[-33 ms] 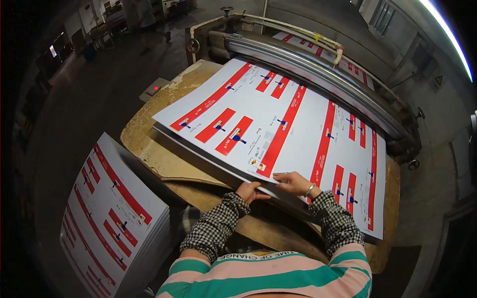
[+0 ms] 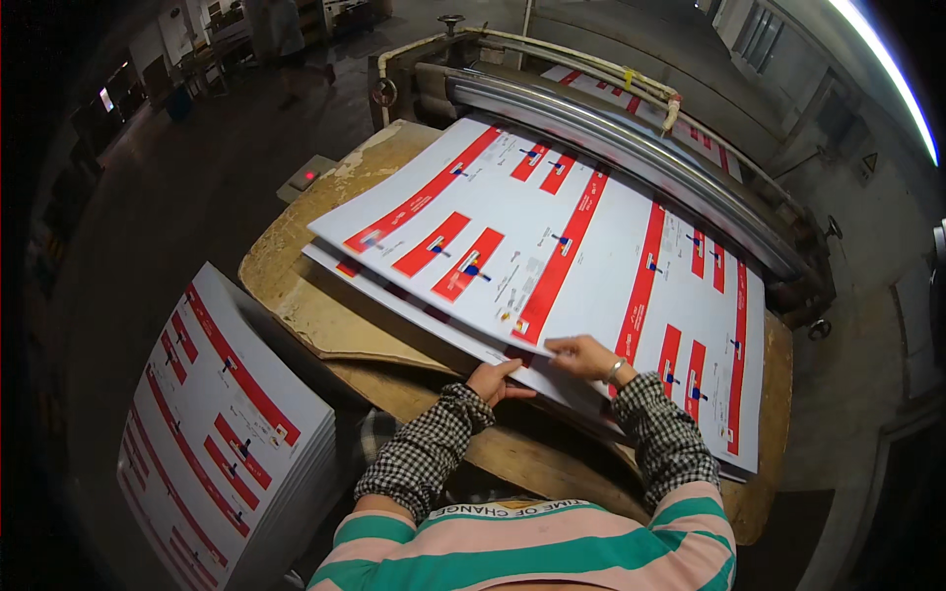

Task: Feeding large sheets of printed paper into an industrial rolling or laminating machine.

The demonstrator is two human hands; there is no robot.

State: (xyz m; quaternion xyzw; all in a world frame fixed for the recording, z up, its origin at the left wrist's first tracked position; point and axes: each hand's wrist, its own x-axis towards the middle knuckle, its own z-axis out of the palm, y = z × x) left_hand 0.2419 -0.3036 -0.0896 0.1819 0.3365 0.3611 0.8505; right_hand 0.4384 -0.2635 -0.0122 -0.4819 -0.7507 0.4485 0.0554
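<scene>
A large white printed sheet [image 2: 591, 266] with red bands and small blue figures lies on a worn wooden feed board [image 2: 296, 266], its far edge at the metal roller [image 2: 591, 118]. My right hand [image 2: 586, 360], with a bracelet at the wrist, pinches the near edge of this top sheet. That edge is slightly lifted, apart from the lower sheet [image 2: 424, 317]. My left hand [image 2: 501, 382] holds the near edge of the lower sheet, thumb on top and fingers underneath. How many sheets lie beneath cannot be seen.
A tall stack of similar printed sheets [image 2: 217, 424] stands at the left, below the board. A small box with a red light [image 2: 307, 177] sits beside the board. Pipes [image 2: 552, 44] and handwheels [image 2: 818, 328] frame the roller machine. A person [image 2: 286, 44] is far left.
The top sheet's near left edge has shifted slightly away and to the right, uncovering a strip of the lower sheet. My right hand has moved a little with it; my left hand barely moved.
</scene>
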